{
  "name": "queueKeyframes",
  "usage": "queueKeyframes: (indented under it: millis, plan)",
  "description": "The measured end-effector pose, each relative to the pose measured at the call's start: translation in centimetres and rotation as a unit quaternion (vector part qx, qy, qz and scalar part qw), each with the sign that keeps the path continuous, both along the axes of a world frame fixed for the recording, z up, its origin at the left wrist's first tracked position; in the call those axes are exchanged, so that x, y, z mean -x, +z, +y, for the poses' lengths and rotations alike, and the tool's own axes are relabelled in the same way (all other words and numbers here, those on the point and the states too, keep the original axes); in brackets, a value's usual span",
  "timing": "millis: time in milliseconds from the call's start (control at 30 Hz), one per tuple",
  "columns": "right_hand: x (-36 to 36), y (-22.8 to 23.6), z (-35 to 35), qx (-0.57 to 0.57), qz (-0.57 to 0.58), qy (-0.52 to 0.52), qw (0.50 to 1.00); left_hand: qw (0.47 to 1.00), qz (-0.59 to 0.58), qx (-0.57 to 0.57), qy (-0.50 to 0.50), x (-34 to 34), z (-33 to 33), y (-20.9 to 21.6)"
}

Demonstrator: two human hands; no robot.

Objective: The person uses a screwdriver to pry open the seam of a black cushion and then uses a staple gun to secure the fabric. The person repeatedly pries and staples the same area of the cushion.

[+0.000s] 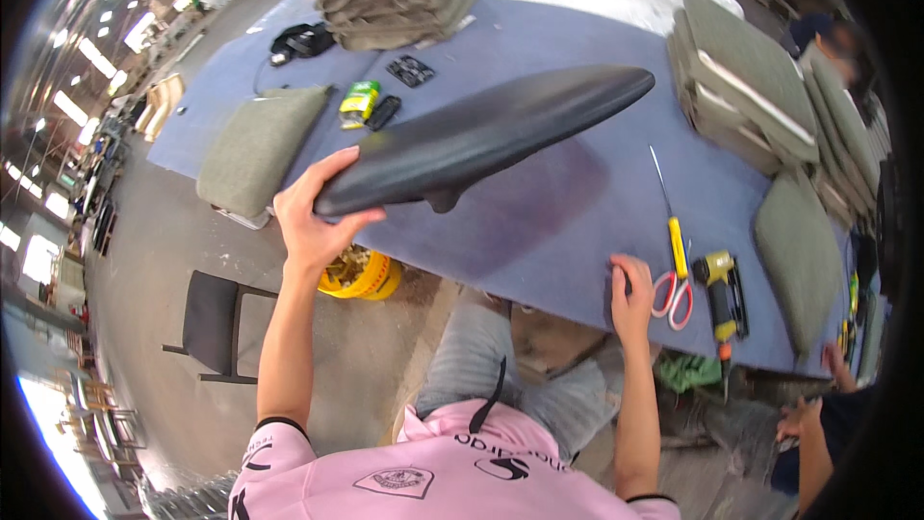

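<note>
My left hand grips the near left end of a black, smooth padded panel that looks like a chair seat. The panel is held up above the table, tilted, with a small bump on its lower edge. At the front edge of the blue-covered table is my right hand, fingers curled. A small dark bit shows between them, too small to name. Just right of that hand lie red-and-white-handled scissors, a yellow-handled screwdriver and a yellow-and-black staple gun.
Grey-green cushions lie at the left, with a tall cushion stack at the back and more cushions at the right. A green-yellow packet sits beyond the panel. A yellow bucket and black chair stand below. Another person's hand is at lower right.
</note>
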State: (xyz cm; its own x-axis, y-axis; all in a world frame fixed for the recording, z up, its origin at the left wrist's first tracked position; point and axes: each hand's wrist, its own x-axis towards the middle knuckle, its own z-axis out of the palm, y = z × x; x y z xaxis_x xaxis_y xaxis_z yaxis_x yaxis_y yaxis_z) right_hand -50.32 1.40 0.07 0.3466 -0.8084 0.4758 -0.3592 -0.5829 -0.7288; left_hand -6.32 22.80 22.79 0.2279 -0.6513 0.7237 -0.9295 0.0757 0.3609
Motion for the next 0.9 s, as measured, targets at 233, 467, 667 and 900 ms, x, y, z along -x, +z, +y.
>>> queueKeyframes:
  millis: [233,467,667,900]
  plan:
    - [-0.4,0.3,0.1,0.004,0.001,-0.006,1.0,0.998,0.064,0.0,0.018,-4.1,-2.4,4.4]
    - [-0.2,-0.2,0.0,-0.01,0.0,-0.015,1.0,0.997,0.076,0.001,0.024,-4.9,-3.0,4.6]
    - [-0.3,0.3,0.1,-0.015,0.008,-0.014,1.0,0.998,0.05,0.028,0.017,-5.2,-3.0,5.0]
    - [-8.2,12.0,2.6,-0.066,-0.166,0.197,0.964,0.991,0.001,0.015,0.13,5.9,-7.6,5.0]
